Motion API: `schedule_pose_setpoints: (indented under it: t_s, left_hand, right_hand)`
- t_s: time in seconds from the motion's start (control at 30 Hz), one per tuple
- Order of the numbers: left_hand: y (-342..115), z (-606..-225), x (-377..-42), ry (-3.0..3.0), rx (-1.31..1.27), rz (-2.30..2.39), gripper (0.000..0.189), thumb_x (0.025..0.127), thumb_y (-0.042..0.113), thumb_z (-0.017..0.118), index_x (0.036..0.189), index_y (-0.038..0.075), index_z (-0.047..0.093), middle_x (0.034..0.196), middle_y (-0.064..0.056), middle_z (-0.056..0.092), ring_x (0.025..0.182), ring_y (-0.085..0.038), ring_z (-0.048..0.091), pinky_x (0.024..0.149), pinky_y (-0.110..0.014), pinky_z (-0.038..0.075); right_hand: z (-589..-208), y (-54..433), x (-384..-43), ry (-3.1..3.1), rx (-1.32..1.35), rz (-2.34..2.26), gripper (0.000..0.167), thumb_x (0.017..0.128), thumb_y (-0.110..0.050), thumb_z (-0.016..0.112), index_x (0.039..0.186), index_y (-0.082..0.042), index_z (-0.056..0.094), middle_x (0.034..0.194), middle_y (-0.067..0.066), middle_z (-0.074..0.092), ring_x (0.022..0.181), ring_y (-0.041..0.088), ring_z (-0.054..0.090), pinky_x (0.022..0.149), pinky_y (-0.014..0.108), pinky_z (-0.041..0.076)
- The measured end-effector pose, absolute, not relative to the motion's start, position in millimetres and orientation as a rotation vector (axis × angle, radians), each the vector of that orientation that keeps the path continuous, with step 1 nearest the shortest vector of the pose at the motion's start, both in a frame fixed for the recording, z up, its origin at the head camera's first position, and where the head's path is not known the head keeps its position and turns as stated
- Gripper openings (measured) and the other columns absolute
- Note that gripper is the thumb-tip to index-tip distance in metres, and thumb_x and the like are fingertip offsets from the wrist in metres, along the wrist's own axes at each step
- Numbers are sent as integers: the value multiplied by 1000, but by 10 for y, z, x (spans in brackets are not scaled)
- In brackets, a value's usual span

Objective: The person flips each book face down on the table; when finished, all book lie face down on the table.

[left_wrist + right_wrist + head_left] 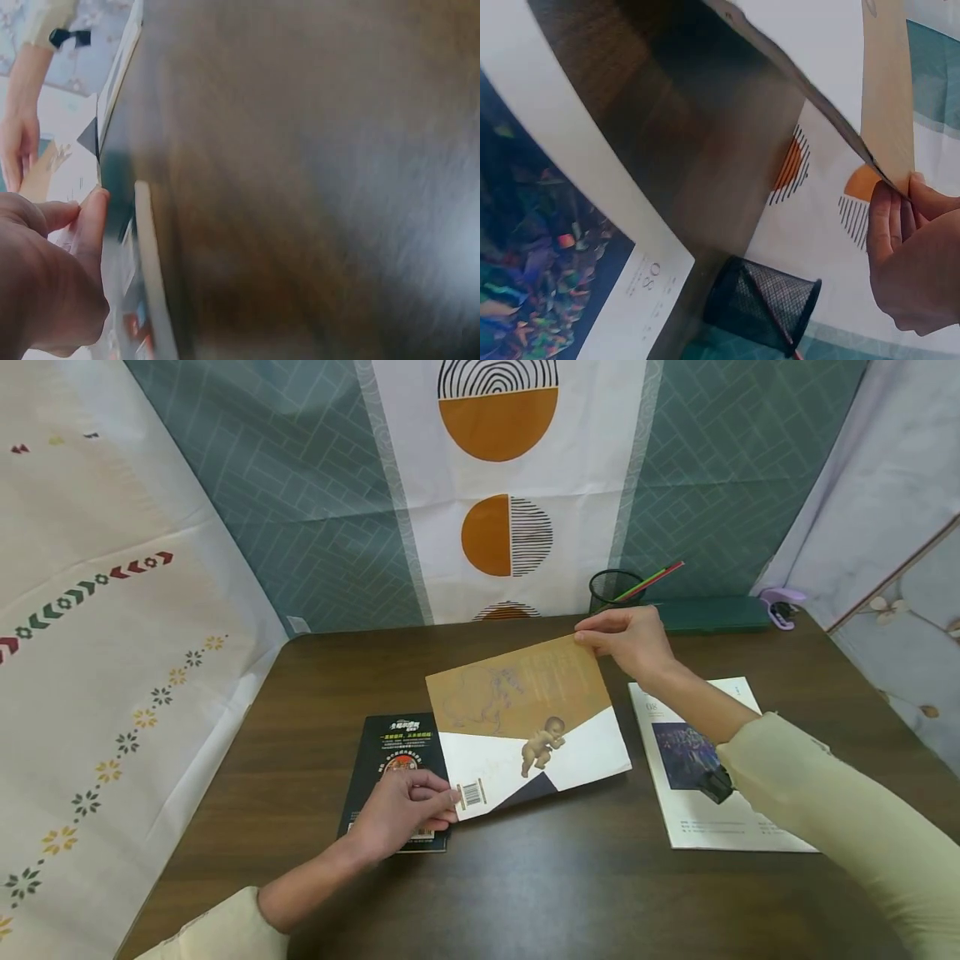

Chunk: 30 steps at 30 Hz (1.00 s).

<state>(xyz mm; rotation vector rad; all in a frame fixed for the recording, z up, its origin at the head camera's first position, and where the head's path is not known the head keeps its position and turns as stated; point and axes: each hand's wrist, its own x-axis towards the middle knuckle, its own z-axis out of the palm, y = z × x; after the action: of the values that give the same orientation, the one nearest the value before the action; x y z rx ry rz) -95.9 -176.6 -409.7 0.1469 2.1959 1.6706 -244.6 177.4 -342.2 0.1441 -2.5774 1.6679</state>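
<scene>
A thin book (487,693) with a tan and white cover, a baby figure and a barcode is held tilted above the table between both hands. My left hand (408,810) pinches its lower left corner, thumb on top, as the left wrist view also shows. At the upper right corner, my right hand (630,643) pinches the book between thumb and fingers. Below and left of it lies a black book (397,735), partly covered by the left hand and the tan book. To the right lies a white magazine (705,818) with a dark picture, partly behind the right forearm.
A black mesh pen cup (761,304) with pencils stands at the table's back edge. Beside it are a dark green case (712,615) and a purple object (782,602). Patterned cloths hang behind and beside the brown table (540,893).
</scene>
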Motion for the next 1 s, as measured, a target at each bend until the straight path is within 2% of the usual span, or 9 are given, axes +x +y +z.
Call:
schedule_pose_setpoints:
  t_s: [0.23,0.4,0.5,0.67,0.77,0.83,0.9,1.0]
  left_hand:
    - [-1672,-4146,-866,1999,52,1768,22,102,7,71,110,-13,68,94,-22,78,79,-18,77,77,-34,64]
    - [-1603,-4187,-813,1915,-25,1801,21,102,6,71,110,-13,68,92,-21,78,78,-15,76,77,-33,64]
    - [-1565,-4200,-790,1873,-65,1812,21,102,7,71,110,-12,69,92,-19,78,78,-15,77,77,-33,64]
    - [-1501,-4202,-758,1818,-100,1826,21,101,7,72,109,-12,69,91,-19,78,77,-15,77,77,-32,64]
    - [-1465,-4190,-737,1785,-120,1837,22,101,8,72,110,-12,69,93,-19,78,79,-15,78,78,-32,64]
    - [-1442,-4182,-720,1763,-135,1844,23,102,8,71,112,-12,69,96,-20,78,81,-16,78,79,-33,63]
    - [-1417,-4176,-700,1748,-147,1850,25,102,9,71,114,-13,69,98,-20,79,83,-16,78,81,-33,63]
    - [-1378,-4176,-672,1739,-146,1852,26,103,10,70,115,-13,69,101,-21,79,85,-17,78,82,-33,63]
  right_hand:
    - [-3501,1619,-2568,-2624,158,1563,24,97,-18,81,114,0,81,112,16,79,102,29,74,82,27,61]
    - [-3564,1524,-2641,-2670,174,1463,20,96,-16,82,109,-1,83,108,17,80,96,30,73,70,23,56]
    - [-3594,1477,-2669,-2687,203,1417,18,96,-14,82,108,-1,83,105,17,80,93,31,72,67,24,53]
    - [-3642,1424,-2694,-2710,243,1362,19,97,-16,81,108,0,83,103,17,80,101,32,72,76,33,53]
    - [-3677,1396,-2714,-2716,270,1339,19,97,-15,81,108,1,82,104,18,80,106,35,71,87,42,54]
    - [-3698,1380,-2726,-2720,288,1329,18,97,-12,80,109,2,82,104,19,80,109,36,71,101,48,48]
    - [-3722,1366,-2740,-2727,307,1316,18,97,-11,80,109,3,82,103,19,79,112,38,70,114,52,36]
    - [-3755,1351,-2756,-2738,319,1316,18,97,-9,79,110,3,81,104,19,79,116,39,67,120,56,23]
